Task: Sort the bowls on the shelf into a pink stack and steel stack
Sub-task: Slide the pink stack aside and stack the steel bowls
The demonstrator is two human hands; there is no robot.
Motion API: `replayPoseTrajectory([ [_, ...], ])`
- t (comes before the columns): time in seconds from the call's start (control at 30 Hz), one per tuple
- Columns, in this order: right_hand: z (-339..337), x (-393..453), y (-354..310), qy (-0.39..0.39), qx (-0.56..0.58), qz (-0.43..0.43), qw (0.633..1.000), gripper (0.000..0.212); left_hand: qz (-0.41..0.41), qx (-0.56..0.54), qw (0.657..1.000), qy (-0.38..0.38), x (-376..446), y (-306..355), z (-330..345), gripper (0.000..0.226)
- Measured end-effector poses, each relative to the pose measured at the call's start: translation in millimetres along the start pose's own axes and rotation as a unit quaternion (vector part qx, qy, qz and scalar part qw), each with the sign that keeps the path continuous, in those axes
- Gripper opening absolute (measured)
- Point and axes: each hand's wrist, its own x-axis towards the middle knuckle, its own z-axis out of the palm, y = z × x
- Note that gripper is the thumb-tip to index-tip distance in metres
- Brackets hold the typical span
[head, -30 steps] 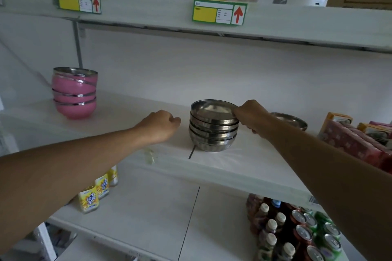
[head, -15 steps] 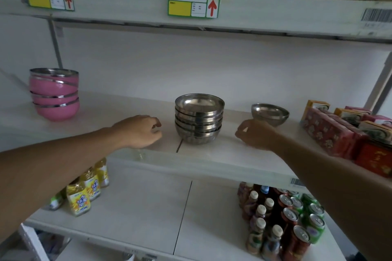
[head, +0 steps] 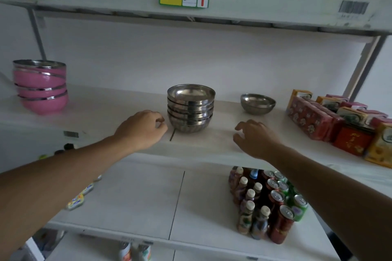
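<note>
Down low, capped bottles and cans (head: 273, 201) crowd the lower shelf. Up at the front edge of the middle shelf (head: 203, 144), the right hand (head: 254, 137) hovers, fingers loosely spread, holding nothing. The left hand (head: 142, 129) rests curled beside the steel stack (head: 191, 108), gripping nothing either. Just beyond, one loose steel bowl (head: 257, 104) sits apart, right of the stack, still to be added, I'd say. Far left, the pink stack (head: 41, 87) stands with its upper bowls tilted. The risk: these are smooth, rounded, shiny metal bowls, so a careless drop onto the tall stack could make it slide or topple. Boxed goods (head: 318, 121) sit close by on the right.
</note>
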Motion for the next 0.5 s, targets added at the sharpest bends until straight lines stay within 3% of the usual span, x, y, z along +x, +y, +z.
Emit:
replayPoseTrajectory([
  [0.23, -39.8, -48.1, 63.8, 0.01, 0.024, -0.022, 0.999, 0.044, -0.033, -0.011, 0.999, 0.02, -49.1, 60.3, 4.4, 0.022],
  [0.5, -63.3, -104.2, 146.4, 0.01, 0.093, -0.028, 0.995, 0.04, -0.02, -0.017, 0.999, -0.024, -83.3, 185.1, 34.3, 0.02],
])
